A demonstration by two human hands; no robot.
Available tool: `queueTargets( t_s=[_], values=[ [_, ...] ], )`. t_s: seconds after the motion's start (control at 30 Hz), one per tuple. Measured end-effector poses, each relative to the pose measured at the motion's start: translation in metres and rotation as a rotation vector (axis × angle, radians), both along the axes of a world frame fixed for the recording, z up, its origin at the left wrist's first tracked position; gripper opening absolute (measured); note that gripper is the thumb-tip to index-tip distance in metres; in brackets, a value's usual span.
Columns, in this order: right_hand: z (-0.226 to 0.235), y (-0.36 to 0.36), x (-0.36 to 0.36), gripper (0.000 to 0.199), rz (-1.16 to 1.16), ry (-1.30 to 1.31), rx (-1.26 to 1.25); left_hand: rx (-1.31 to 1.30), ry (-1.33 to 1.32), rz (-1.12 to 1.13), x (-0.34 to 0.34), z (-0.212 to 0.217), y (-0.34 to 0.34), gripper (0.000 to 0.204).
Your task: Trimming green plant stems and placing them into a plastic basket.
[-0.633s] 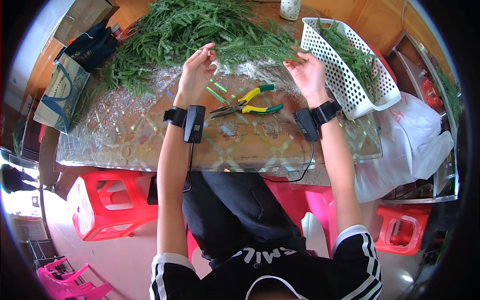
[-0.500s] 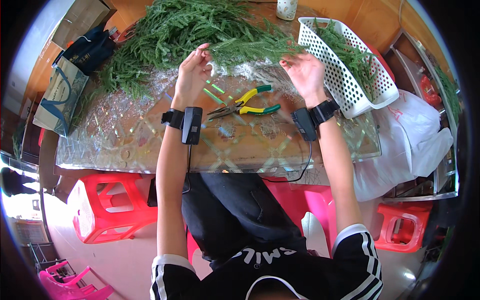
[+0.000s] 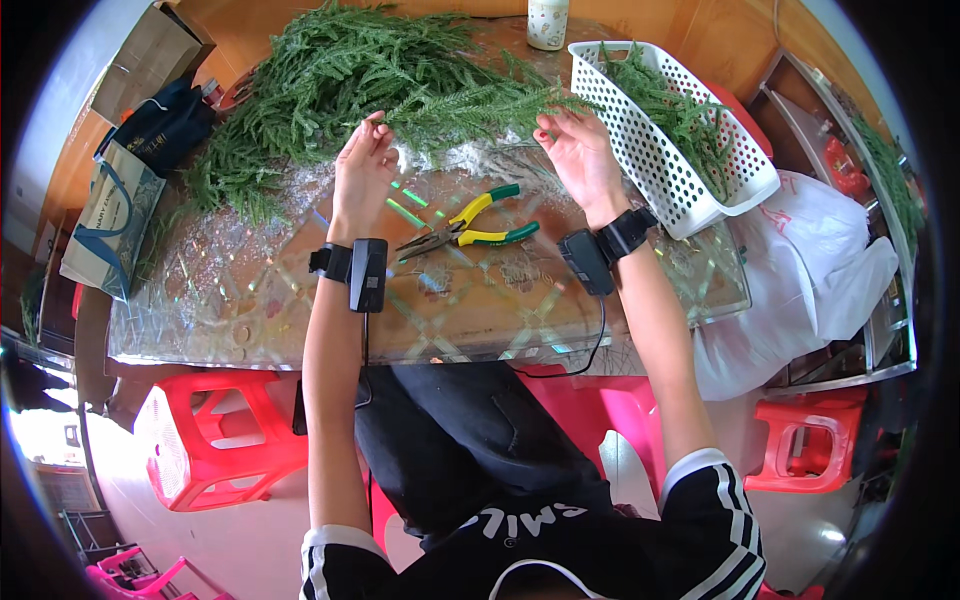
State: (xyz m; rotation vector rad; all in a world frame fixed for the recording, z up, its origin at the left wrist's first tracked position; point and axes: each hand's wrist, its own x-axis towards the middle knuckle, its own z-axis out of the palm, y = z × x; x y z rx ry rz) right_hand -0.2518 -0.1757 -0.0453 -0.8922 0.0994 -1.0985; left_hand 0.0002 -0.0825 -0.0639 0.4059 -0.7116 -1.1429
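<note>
A green artificial pine sprig (image 3: 465,108) stretches sideways between my two hands, above the table. My left hand (image 3: 366,168) pinches its left end between thumb and fingertips. The fingers of my right hand (image 3: 582,152) are closed round its right end, partly hidden by the needles. Behind the sprig lies a large heap of similar green branches (image 3: 330,85). Pliers (image 3: 468,222) with yellow and green handles rest on the table between my forearms, jaws pointing left.
A white perforated basket (image 3: 655,165) holding green sprigs stands at the right. Beyond the heap is a patterned cup (image 3: 547,22). Paper bags (image 3: 120,215) stand at the left; a white plastic bag (image 3: 800,270) bulges at the right. Red stools (image 3: 215,440) flank me below the glass-covered table (image 3: 250,325).
The whole view has shifted, so things appear slightly lower and further left. Both hands still hold the sprig in nearly the same place, and the pliers lie where they were.
</note>
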Motion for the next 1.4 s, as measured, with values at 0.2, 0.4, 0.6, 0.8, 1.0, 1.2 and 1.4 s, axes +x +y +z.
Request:
queueTargets(
  t_s=[0.2, 0.4, 0.6, 0.8, 1.0, 1.2, 1.4],
  values=[
    [0.001, 0.000, 0.001, 0.018, -0.033, 0.023, 0.000, 0.084, 0.001, 0.027, -0.002, -0.001, 0.000, 0.020],
    [0.004, 0.004, 0.003, 0.018, -0.125, 0.068, -0.075, 0.182, -0.067, 0.031, -0.001, -0.002, -0.001, 0.017],
    [0.007, 0.007, 0.006, 0.019, -0.177, 0.085, -0.097, 0.229, -0.105, 0.054, -0.002, -0.003, 0.000, 0.020],
    [0.004, 0.005, 0.005, 0.015, -0.050, 0.008, -0.025, 0.269, -0.078, 0.089, -0.004, -0.001, -0.001, 0.019],
    [0.002, 0.002, 0.004, 0.010, 0.020, 0.045, 0.044, 0.264, -0.070, 0.094, -0.002, -0.001, -0.002, 0.018],
    [0.002, 0.006, 0.005, 0.008, 0.000, 0.015, 0.033, 0.201, -0.007, 0.106, -0.005, 0.000, -0.001, 0.017],
    [0.016, 0.019, 0.006, 0.008, 0.071, -0.072, -0.157, 0.097, 0.173, 0.014, -0.014, 0.005, 0.004, 0.018]
  ],
)
